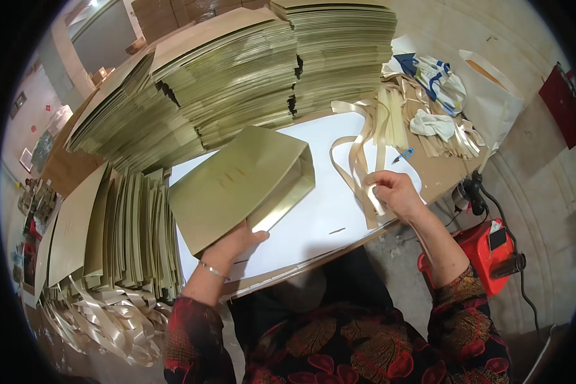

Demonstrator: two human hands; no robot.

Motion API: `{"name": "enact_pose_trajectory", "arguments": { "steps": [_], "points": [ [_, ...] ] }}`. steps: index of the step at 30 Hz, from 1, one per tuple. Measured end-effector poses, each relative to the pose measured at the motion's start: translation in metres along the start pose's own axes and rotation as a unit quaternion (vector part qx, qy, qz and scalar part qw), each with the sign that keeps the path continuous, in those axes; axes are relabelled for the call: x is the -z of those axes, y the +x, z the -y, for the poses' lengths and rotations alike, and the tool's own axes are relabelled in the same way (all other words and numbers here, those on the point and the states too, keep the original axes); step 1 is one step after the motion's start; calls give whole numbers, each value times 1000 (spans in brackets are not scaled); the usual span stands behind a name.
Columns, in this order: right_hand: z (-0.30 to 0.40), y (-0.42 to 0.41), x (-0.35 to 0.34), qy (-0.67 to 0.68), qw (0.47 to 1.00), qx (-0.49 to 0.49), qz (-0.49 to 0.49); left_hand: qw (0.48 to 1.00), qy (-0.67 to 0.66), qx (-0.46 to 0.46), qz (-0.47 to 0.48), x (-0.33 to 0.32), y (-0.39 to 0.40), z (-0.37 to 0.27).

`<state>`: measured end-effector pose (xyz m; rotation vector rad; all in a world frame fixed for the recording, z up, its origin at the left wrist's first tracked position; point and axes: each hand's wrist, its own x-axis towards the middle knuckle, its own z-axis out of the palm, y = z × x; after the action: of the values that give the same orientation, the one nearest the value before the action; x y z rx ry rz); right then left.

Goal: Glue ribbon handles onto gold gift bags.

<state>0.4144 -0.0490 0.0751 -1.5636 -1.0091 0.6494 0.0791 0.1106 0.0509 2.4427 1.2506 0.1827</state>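
A gold paper gift bag (pixel 235 182) lies tilted over the white sheet (pixel 307 245) on the table, its open end towards the right. My left hand (pixel 235 240) grips the bag's lower edge, thumb outside, with some fingers hidden by the bag. To the right, my right hand (pixel 393 192) pinches a satin ribbon (pixel 357 168) between thumb and fingers. Several beige ribbons run from there up the sheet. Pale yellow strips (pixel 391 120) lie just behind them, and small blue thread snips (pixel 404 154) rest right of the ribbons, above my right hand.
Tall stacks of flat gold bags (pixel 230 72) line the table's back. More bags (pixel 129 230) stand at the left, with ribbons (pixel 120 321) hanging below. Cloths (pixel 437 84) and bundled ribbons lie at the back right. A red plastic container (pixel 492 259) and cables are beside the table.
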Motion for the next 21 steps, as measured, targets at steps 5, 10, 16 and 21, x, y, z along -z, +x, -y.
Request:
{"name": "enact_pose_trajectory", "arguments": {
  "steps": [5,10,16,21],
  "points": [
    [5,10,-23,91,981,-60,160,994,-109,-18,18,-6,11,16],
    [14,16,-39,44,973,-92,206,977,-188,77,68,15,6,2],
    [1,16,-61,-220,940,238,103,950,-246,157,113,3,7,27],
    [25,2,-74,-302,914,224,152,954,-219,153,137,16,8,5]
  ]
}}
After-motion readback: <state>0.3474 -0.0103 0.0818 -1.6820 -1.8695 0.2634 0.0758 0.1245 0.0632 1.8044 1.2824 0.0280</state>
